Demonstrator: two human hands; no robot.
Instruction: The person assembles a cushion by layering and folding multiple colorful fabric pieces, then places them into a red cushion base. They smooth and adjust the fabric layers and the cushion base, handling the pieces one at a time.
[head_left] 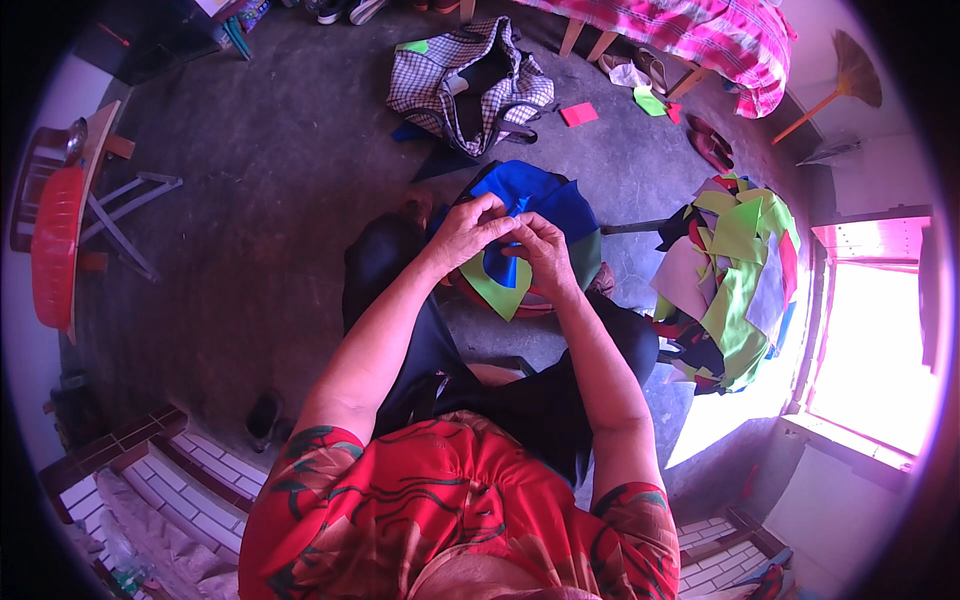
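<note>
In front of me, over a round, layered heap of fabric [583, 250] in dark green, lime and red, both hands meet at chest height. My left hand [466, 235] pinches a narrow blue cloth strip [518, 207] with thumb and forefinger. Close against it, the fingertips of my right hand [545, 250] press on the same strip. A wider blue cloth [540, 185] spreads over the far side of the heap, and a lime cloth piece [495, 292] hangs at its near side. What supports the heap is mostly hidden.
A tall pile of cloth scraps [735, 270] stands at my right. Beyond the heap lies a checked bag [440, 85], with a red cloth piece [578, 114] near it. A red plastic tub [58, 245] is at far left; a broom [850, 80] leans on the right wall.
</note>
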